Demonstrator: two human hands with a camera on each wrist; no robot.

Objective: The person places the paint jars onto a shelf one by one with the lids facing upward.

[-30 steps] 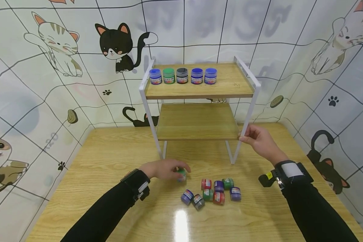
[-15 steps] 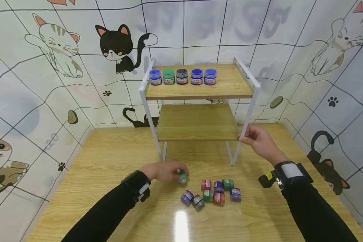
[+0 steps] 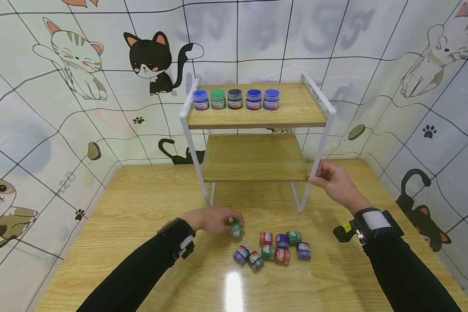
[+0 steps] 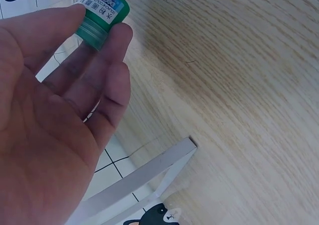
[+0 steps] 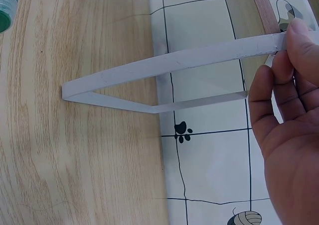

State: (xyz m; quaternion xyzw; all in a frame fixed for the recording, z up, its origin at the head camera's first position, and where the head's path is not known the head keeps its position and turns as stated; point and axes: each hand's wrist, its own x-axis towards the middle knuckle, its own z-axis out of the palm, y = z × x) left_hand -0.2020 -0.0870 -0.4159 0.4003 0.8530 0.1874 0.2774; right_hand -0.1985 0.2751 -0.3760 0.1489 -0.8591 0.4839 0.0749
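My left hand (image 3: 214, 219) pinches a small green paint jar (image 3: 235, 229) between thumb and fingers, low over the table in front of the rack. In the left wrist view the green paint jar (image 4: 102, 13) shows its printed label, with the thumb on one side and fingertips on the other. At the right side of the two-tier rack (image 3: 253, 173), my right hand (image 3: 335, 182) grips the white metal leg beside the lower shelf. The right wrist view shows the thumb and curled fingers of that hand (image 5: 294, 80) around the white leg (image 5: 174, 60).
Several paint jars in red, purple, green and grey lie on the table (image 3: 140, 195), among them a red jar (image 3: 282, 256) and a grey jar (image 3: 255, 260). On the upper shelf (image 3: 296, 106) stands a row of jars, including a black one (image 3: 235, 98). Cat-patterned cloth (image 3: 238, 39) hangs behind.
The green jar in my left hand has tilted and shows more from under the fingers. My right hand stays on the rack leg.
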